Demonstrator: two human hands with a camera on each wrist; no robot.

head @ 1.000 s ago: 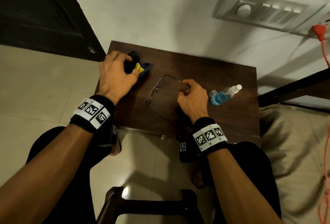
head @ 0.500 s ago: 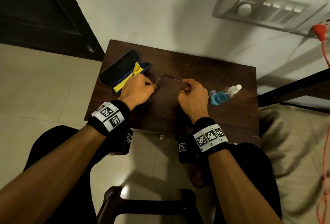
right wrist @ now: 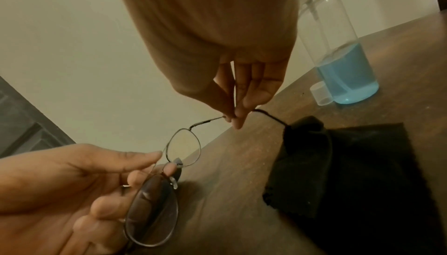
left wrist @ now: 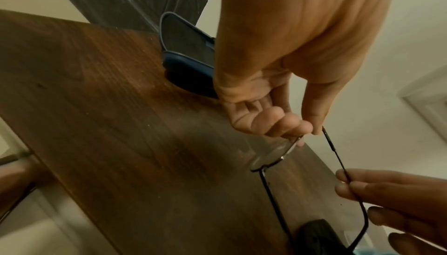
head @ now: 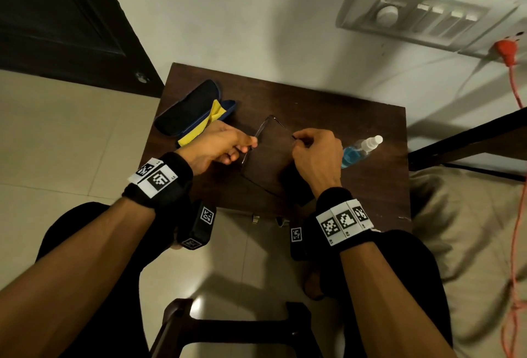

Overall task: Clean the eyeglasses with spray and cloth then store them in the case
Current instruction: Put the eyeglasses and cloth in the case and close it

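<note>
Thin metal-framed eyeglasses (head: 281, 126) hang just above a small dark wooden table (head: 313, 106). My left hand (head: 251, 142) pinches the front by one lens (left wrist: 273, 154), with the other fingers curled under it. My right hand (head: 299, 139) pinches a temple arm (right wrist: 205, 122) between thumb and fingertips. The dark blue case (head: 188, 109) lies open at the table's back left, with a yellow cloth (head: 196, 133) in it. A black cloth (right wrist: 350, 173) lies crumpled on the table under my right hand. The spray bottle (head: 356, 151) of blue liquid stands to the right.
A clear cap (right wrist: 321, 94) sits beside the bottle. The table stands against a white wall with a switch panel (head: 413, 15). An orange plug and cable (head: 510, 66) run down the right. A dark door (head: 57, 15) is at the left, and a stool (head: 236, 326) is below.
My left hand left the case and came right to the glasses, taking hold of the front. The case now lies uncovered and open. My right hand kept its pinch on the temple.
</note>
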